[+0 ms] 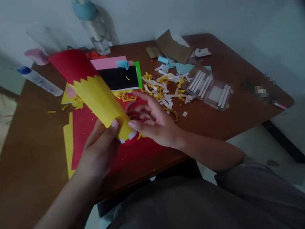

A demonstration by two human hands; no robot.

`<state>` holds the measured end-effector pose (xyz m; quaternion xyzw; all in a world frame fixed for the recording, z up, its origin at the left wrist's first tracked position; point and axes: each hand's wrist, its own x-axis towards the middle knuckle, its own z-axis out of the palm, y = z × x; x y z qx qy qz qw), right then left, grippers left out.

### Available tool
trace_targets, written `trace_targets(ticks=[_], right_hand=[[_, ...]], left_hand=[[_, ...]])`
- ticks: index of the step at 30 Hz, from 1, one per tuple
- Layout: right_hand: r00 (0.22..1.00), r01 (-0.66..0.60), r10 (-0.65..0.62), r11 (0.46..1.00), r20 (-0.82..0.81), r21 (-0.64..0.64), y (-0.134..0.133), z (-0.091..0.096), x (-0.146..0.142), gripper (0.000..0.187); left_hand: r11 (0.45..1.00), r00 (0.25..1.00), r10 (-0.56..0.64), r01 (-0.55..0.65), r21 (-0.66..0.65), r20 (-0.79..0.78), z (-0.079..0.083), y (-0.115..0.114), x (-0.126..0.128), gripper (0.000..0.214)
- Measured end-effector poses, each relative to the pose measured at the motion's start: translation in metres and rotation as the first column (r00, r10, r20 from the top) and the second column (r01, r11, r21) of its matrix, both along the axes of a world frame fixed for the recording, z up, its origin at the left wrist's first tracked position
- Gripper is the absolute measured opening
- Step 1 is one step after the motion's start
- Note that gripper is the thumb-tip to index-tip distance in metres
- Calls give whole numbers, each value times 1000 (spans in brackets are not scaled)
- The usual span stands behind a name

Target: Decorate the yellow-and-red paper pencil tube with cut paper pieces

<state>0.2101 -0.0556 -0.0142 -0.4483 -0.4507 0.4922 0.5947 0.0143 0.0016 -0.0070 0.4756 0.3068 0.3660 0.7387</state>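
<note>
The left hand [102, 145] has its fingers wrapped around the lower end of a red-and-yellow paper tube [95, 98], thumb pressed on the yellow wrap; the right hand [155, 123] is loosely spread and half open, its thumb tip at the tube's near rim, beside a white patch; the tube slants above a red paper sheet [81, 144] on the brown table [30, 150]; yellow and white paper scraps [166, 86] lie beyond the right hand, near a clear plastic case [214, 93].
</note>
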Motion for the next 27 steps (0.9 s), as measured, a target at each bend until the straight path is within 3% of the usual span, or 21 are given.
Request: trace_targets(ticks=[3,6,10,17,23,27], right_hand=[[987,137,-146,984,70,117,3,-2,4,49],[976,193,-209,962,67,191,5,-2,6,29],[990,142,-137,982,-44,128,5,2,5,34],[973,11,-11,1000,-230,0,7,4,10,45],[968,-184,175,982,-180,-35,3,6,17,32],[971,-221,211,972,-112,-81,-1,14,19,35]], left_hand=[[990,991,134,-135,-29,-29,0,3,0,49],[990,991,128,-130,-57,-47,-2,4,-2,60],[994,997,54,-58,-90,-45,-3,2,-2,64],[993,1000,-8,11,-117,27,0,-1,1,50],[997,997,-58,61,-55,45,-4,-2,-6,66],[997,996,-77,76,12,50,-6,-4,-7,82]])
